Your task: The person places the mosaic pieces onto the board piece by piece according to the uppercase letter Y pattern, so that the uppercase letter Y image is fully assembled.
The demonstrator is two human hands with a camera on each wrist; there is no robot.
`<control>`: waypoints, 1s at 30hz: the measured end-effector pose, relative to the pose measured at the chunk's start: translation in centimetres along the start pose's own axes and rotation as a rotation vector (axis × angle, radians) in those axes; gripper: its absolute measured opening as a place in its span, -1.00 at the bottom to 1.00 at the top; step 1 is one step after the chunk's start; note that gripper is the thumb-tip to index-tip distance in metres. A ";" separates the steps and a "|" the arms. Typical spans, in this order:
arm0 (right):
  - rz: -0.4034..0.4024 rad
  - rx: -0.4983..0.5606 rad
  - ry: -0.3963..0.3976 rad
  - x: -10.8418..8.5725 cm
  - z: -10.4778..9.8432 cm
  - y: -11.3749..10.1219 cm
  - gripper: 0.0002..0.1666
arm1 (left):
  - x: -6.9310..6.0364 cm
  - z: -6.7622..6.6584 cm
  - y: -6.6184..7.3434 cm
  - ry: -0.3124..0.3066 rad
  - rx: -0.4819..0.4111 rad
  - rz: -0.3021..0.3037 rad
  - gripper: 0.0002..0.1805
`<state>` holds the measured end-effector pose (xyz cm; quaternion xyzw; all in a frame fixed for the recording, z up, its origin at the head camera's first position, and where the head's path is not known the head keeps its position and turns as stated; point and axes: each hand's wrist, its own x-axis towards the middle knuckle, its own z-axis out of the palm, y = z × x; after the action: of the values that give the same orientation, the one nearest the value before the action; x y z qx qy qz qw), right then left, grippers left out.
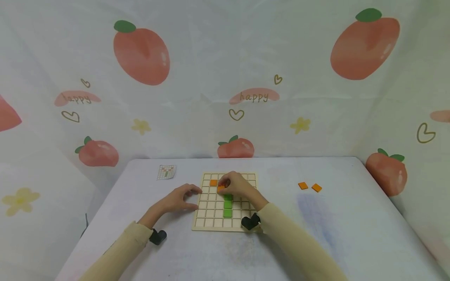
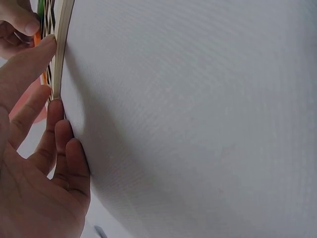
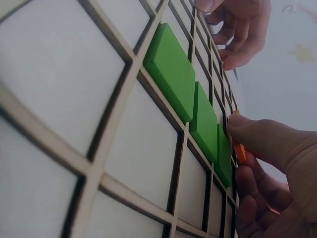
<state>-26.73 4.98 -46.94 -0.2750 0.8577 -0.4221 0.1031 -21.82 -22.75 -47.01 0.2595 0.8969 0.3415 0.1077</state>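
A wooden grid board (image 1: 208, 229) lies on the table, with a column of green square tiles (image 1: 227, 213) in its cells. An orange tile (image 1: 213, 182) sits in a cell toward the board's upper left. My right hand (image 1: 240, 185) is over the upper middle of the board and pinches another orange tile (image 3: 240, 151) between thumb and fingers, just beyond the green column. Whether this tile is fully down in its cell cannot be told. At the board's left edge, my left hand (image 1: 180, 198) touches the frame with its fingertips and thumb, fingers loosely bent, holding no tile.
Two loose orange tiles, one nearer (image 1: 303, 185) and one farther right (image 1: 316, 187), lie on the table right of the board. A small paper card (image 1: 166, 172) with a coloured grid pattern lies at the back left. A fruit-printed curtain (image 1: 197, 128) hangs behind the table.
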 end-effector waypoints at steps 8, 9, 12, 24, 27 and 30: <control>0.014 -0.007 0.015 0.0 0.1 -0.4 -0.78 | 0.0 0.0 0.1 -0.004 0.005 -0.017 -0.41; 0.014 -0.007 0.016 0.0 0.2 -0.5 -0.78 | 0.0 0.0 0.1 -0.003 0.006 -0.019 -0.41; 0.018 -0.006 0.015 0.0 0.2 -0.6 -0.78 | 0.0 0.0 0.1 -0.002 0.007 -0.020 -0.42; 0.029 0.011 -0.011 -0.3 -0.3 -0.7 -0.77 | 0.1 0.0 0.2 -0.001 0.010 -0.027 -0.43; 0.006 0.019 -0.028 -0.6 -0.8 -0.6 -0.77 | 0.1 0.0 0.2 0.000 0.012 -0.028 -0.43; -0.032 0.037 -0.034 -1.0 -1.4 -0.2 -0.78 | 0.1 0.0 0.2 0.001 0.019 -0.029 -0.42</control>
<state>-26.38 6.39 -46.01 -0.2937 0.8434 -0.4348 0.1158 -21.78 -22.53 -46.87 0.2471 0.9039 0.3316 0.1096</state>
